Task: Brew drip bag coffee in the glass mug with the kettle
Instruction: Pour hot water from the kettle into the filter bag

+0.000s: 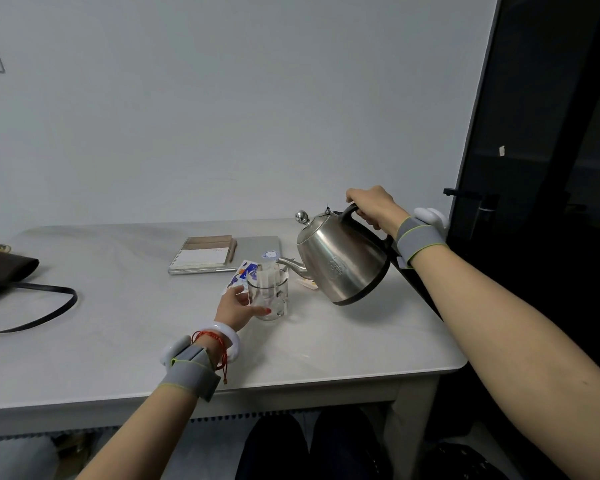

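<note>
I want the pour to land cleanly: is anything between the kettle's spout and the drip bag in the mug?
Nothing visible. The kettle, tilted in the right hand, has its spout at the open drip bag on the glass mug; the left hand steadies the mug's side.

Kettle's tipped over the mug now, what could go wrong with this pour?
1. The kettle spout sits at the rim of the glass mug, off to one side of the drip bag; water could miss the bag or spill on the table.
2. The left hand rests against the glass wall, so it may get hot.
3. The notebook and laptop lie just behind, within splash range.
</note>
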Available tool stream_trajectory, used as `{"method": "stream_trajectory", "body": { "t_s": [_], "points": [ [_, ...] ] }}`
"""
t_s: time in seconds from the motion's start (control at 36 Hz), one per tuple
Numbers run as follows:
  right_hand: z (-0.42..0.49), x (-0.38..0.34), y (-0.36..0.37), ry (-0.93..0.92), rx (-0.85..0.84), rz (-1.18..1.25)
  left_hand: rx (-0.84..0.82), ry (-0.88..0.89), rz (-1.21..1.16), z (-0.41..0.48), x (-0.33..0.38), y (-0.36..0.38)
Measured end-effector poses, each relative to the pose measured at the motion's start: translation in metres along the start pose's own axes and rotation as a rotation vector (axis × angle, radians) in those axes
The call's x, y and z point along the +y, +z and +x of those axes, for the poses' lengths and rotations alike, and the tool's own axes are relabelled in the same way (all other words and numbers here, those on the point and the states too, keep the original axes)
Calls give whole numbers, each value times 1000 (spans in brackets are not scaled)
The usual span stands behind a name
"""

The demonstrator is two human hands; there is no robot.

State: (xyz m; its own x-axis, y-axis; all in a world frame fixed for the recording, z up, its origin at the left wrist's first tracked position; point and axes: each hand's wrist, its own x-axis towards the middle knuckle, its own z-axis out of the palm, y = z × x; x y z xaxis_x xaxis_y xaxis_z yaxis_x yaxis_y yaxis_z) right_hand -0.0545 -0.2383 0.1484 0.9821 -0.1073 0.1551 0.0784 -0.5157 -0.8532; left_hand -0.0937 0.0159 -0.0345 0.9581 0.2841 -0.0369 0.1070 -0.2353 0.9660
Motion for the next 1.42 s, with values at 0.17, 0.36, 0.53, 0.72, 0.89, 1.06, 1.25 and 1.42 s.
{"method": "stream_trajectory", "body": {
  "t_s": [0.17, 0.36, 0.53, 0.72, 0.89, 1.06, 1.25, 1.42],
  "points": [
    [-1, -1, 1, 4, -4, -1, -6, 13, -7, 0, -1, 0],
    [-1, 0, 1, 3, 5, -2, 16, 45, -35, -13, 12, 0],
    [-1, 0, 0, 4, -1, 7, 8, 72, -9, -11, 9, -2],
    [1, 5, 1, 25, -7, 51, 1, 78, 10, -20, 12, 0],
    [4, 16, 2, 72, -7, 96, 17, 89, 8, -26, 16, -1],
    [7, 28, 2, 107, -22, 168, 42, 75, -8, -25, 15, -1],
    [8, 34, 4, 139, 6, 232, 39, 34, 24, -16, 1, 3],
    [9, 34, 3, 145, 20, 261, 11, 51, -12, -20, 2, 11]
  ]
}}
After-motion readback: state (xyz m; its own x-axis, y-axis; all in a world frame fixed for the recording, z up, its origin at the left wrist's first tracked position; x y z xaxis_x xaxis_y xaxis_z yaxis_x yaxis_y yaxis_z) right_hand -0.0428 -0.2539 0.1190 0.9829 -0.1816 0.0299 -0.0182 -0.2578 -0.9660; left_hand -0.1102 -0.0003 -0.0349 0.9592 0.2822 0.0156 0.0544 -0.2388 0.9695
